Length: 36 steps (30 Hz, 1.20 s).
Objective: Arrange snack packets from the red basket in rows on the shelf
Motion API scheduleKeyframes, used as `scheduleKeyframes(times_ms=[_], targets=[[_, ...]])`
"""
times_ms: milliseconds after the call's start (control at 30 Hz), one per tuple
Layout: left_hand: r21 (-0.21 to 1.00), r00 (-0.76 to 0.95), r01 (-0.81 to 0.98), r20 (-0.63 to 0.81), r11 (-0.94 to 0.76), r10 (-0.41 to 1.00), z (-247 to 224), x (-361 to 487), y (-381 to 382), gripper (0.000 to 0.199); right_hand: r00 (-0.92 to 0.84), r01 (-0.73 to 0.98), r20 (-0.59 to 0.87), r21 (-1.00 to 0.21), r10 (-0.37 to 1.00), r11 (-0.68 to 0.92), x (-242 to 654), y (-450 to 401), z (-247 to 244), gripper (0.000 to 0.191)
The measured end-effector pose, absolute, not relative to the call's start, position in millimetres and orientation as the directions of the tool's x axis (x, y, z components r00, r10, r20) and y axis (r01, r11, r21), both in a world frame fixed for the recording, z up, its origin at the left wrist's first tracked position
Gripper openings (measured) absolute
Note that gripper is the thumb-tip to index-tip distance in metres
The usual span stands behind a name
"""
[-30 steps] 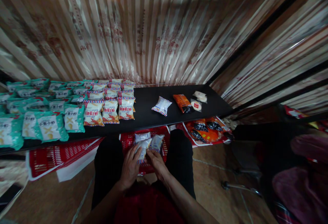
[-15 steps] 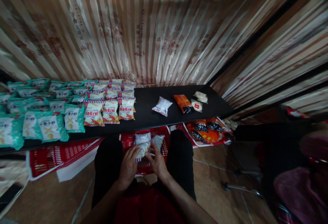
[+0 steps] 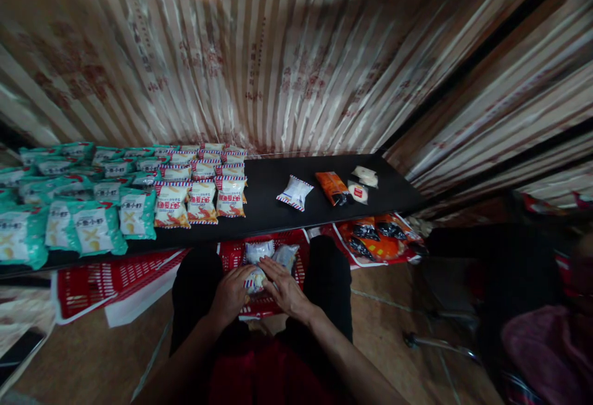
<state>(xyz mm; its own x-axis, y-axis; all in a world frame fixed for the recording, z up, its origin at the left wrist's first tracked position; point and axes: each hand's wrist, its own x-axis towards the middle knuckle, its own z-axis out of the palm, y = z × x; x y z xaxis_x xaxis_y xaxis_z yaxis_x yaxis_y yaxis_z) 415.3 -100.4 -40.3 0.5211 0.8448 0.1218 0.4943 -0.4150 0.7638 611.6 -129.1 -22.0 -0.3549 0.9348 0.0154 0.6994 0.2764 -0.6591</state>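
Observation:
Between my knees, a red plastic basket holds a few small snack bags. My left hand grips the left side of a white snack bag with striped ends. On the bag's other side is my right hand, its fingers reaching across the top and covering part of it. The bag sits low over the basket; whether it rests on the bottom is hidden. Just behind my hands lie a pale silvery snack bag and another greyish one.
A black table bears rows of teal snack bags, white-and-orange bags, a single striped bag, an orange packet and small white packets. Red baskets stand underneath. A person sits at right.
My right hand has shifted from the greyish bag's side leftward, its fingers now laid over the striped bag. My left hand stays at that bag. The view has moved slightly.

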Motion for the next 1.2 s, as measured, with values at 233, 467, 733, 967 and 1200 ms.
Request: scheduleKeyframes(times_ms=[233, 467, 733, 967, 1200], targets=[[0.79, 0.59, 0.46, 0.068, -0.405, 0.804, -20.9, 414.7, -91.6, 0.05, -0.39, 0.61, -0.09, -0.771, 0.916, 0.184, 615.0, -131.5, -7.6, 0.059], [0.847, 0.55, 0.451, -0.014, -0.283, 0.835, -6.4, 419.4, -85.2, 0.032, -0.301, 0.508, -0.075, -0.857, 0.951, 0.093, 605.9, -133.4, -7.5, 0.048], [0.972, 0.42, 0.229, -0.14, 0.045, 0.897, -3.0, 421.2, -71.2, 0.034, -0.037, 0.376, -0.162, -0.916, 0.986, -0.137, 601.6, -136.7, -14.6, 0.047], [0.948, 0.266, 0.014, -0.311, 0.319, 0.912, 4.0, 423.4, -74.5, 0.042, 0.055, 0.217, -0.188, -0.956, 0.981, -0.196, 601.6, -135.2, -16.9, 0.049], [0.871, 0.283, -0.216, -0.376, 0.441, 0.882, 6.8, 437.0, -86.3, 0.048, 0.155, 0.162, -0.241, -0.95, 0.958, -0.266, 596.7, -133.1, -21.8, 0.053]])
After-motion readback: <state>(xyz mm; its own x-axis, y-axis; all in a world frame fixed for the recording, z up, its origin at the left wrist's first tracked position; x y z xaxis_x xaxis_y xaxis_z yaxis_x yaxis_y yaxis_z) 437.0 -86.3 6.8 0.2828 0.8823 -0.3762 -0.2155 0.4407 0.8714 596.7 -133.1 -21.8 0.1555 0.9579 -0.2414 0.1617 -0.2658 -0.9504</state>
